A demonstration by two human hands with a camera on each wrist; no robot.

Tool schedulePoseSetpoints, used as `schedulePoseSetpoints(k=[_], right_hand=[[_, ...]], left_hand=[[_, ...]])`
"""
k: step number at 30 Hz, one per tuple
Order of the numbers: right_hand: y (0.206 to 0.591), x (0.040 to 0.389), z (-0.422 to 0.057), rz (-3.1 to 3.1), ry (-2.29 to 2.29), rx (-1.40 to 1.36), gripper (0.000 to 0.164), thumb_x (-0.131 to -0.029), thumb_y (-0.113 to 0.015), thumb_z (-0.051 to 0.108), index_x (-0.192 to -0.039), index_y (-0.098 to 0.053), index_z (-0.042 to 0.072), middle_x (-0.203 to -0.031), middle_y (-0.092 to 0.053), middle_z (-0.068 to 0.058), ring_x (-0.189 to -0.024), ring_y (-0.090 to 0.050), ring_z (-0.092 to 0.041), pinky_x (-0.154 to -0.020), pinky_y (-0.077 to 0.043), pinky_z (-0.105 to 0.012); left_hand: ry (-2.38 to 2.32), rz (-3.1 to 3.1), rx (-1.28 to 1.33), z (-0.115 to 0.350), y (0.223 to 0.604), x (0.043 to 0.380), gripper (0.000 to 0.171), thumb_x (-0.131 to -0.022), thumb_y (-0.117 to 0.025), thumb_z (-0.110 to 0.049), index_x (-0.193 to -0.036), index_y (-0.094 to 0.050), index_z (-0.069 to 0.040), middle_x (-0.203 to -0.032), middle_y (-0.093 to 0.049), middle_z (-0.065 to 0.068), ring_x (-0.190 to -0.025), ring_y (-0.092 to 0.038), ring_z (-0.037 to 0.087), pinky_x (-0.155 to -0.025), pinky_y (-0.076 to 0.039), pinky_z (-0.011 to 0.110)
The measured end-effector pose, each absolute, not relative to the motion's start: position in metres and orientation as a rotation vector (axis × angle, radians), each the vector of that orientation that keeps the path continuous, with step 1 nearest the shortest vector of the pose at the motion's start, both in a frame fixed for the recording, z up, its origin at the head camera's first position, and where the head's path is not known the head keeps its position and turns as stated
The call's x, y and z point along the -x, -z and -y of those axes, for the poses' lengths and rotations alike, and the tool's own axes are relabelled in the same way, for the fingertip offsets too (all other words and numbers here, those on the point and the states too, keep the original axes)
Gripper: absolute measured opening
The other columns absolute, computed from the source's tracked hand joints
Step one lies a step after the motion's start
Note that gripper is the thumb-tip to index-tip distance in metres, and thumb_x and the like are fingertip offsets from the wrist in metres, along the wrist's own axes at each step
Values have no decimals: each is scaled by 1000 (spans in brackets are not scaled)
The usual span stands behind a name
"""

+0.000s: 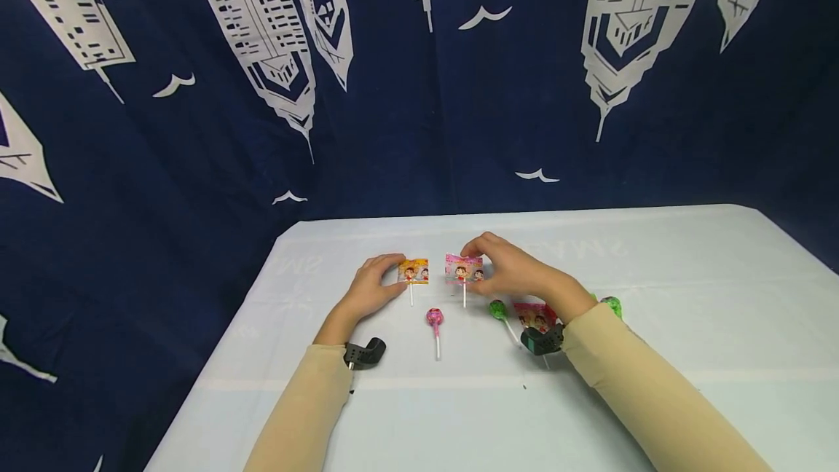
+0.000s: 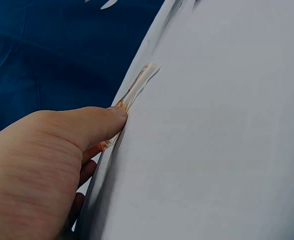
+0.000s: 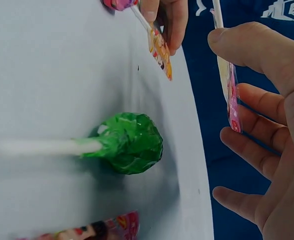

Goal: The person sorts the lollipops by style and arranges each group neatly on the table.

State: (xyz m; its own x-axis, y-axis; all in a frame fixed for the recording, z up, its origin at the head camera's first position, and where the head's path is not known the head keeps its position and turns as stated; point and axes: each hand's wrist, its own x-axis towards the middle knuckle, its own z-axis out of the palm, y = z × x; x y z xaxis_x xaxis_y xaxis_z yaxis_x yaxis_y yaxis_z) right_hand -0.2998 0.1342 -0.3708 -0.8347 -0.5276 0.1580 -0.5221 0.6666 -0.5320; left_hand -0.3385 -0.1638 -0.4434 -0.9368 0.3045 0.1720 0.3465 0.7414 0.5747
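Note:
My left hand [image 1: 370,288] pinches a lollipop in a flat orange wrapper [image 1: 418,270] by its left edge, its white stick pointing down toward me. The left wrist view shows the thumb pressed on that wrapper [image 2: 137,87] nearly edge-on. To the right, my right hand [image 1: 514,270] grips a lollipop in a flat pink wrapper [image 1: 457,268] at its right side, stick also toward me. From the right wrist view, the thumb lies on one face of the pink wrapper [image 3: 232,102], with fingers behind it. A small gap separates the two wrappers.
Nearer to me lies a round pink lollipop [image 1: 435,317] on the white table [image 1: 446,421]. Under my right forearm are a round green lollipop [image 1: 498,309] and a red flat-wrapped one [image 1: 532,314], partly hidden. Another green lollipop [image 1: 612,304] shows beyond the sleeve. A dark blue curtain [image 1: 419,130] hangs behind.

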Motion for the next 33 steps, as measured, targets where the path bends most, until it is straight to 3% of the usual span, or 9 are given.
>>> schedulePoseSetpoints(k=[22, 33], right_hand=[[383, 341, -108, -2833, 750, 803, 53, -76, -78, 22, -122, -61, 2, -119, -60, -15, -109, -57, -27, -105, -46, -44], [389, 348, -99, -2837, 660, 789, 50, -77, -80, 25, -120, -63, 7, -117, -61, -10, -108, -55, -25, -105, -46, -44]], left_hand=[[981, 2858, 537, 163, 444, 338, 55, -89, -74, -24, -141, -57, -18, -150, -53, 3, -142, -42, 28, -120, -30, 50], [954, 2854, 552, 164, 442, 338, 54, -89, -74, -24, -140, -57, -17, -149, -53, 3, -141, -43, 28, -120, -30, 50]])
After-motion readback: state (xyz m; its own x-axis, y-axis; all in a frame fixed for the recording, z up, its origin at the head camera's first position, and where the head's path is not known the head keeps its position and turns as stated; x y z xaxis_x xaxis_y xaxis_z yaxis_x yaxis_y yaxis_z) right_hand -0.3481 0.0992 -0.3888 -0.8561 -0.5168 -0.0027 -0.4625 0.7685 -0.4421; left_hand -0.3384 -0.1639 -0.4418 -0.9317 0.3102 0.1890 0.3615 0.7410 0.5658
